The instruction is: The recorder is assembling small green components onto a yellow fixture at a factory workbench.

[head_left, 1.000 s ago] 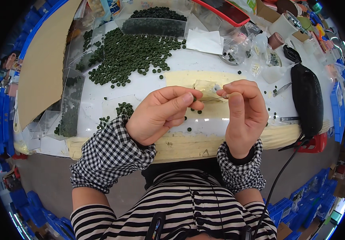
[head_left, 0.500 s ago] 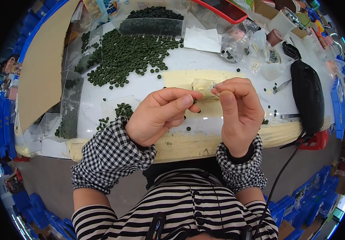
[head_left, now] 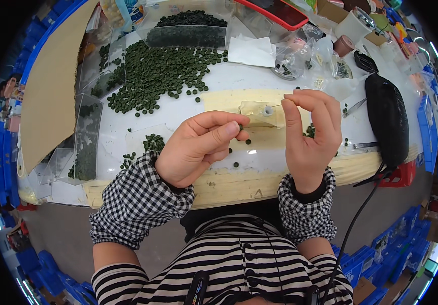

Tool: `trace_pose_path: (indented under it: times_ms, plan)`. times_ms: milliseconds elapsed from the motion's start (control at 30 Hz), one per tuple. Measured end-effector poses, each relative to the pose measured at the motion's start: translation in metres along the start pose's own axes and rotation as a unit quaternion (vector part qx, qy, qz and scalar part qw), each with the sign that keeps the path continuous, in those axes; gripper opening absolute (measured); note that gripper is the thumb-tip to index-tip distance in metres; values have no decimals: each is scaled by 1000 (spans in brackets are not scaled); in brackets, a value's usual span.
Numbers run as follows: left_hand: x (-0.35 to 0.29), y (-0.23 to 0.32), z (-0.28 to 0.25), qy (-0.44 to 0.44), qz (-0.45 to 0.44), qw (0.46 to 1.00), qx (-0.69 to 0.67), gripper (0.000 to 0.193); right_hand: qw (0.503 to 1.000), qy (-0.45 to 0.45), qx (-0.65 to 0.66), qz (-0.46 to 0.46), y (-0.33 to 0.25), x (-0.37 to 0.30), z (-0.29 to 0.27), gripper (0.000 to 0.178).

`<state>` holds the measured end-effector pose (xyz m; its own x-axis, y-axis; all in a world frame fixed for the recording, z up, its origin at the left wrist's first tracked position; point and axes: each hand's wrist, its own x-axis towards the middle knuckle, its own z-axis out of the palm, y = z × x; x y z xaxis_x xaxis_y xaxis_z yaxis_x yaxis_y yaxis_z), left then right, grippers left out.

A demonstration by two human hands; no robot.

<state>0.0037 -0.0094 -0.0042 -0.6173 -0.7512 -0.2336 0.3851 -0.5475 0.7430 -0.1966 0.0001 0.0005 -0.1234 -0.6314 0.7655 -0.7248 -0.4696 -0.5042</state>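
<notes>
Above the counter (head_left: 178, 109), two hands pinch small things, well apart from the piled green discs.
Between thumb and index finger, the left hand (head_left: 191, 147) pinches a small dark green disc (head_left: 241, 127), mostly hidden by the fingertips; the right hand (head_left: 311, 134), thumb and forefinger pressed together, pinches a thin needle-like piece (head_left: 277, 105) that points left. Between the hands, beyond them, a pale yellow block (head_left: 251, 109) bears a small grey-white ring (head_left: 268, 111). A broad pile of green discs (head_left: 158, 71) spreads up and to the left, in front of a clear tray (head_left: 186, 37) of more; a black pouch (head_left: 387, 119) lies to the right.
</notes>
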Motion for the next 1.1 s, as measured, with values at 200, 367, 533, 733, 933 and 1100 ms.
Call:
trace_pose_path:
  times_ms: [200,367,533,733,933,1100]
  plan:
    - [1,1,2,14,2,1000,4,23,994,-87,-66,-6,-1,-2,-2,13]
    - [1,1,0,24,8,1000,5,21,992,-72,-90,46,7,-2,-30,11]
    - [0,2,1,22,7,1000,7,19,980,-115,-150,66,24,-4,-58,8]
    - [0,3,-2,6,3,1000,-19,19,958,-239,-149,60,16,-14,-66,8]
    - [1,1,0,28,8,1000,11,19,953,-231,-193,8,15,-27,-59,11]
    - [1,0,-1,25,13,1000,-4,19,955,-242,-171,18,14,-26,-59,15]
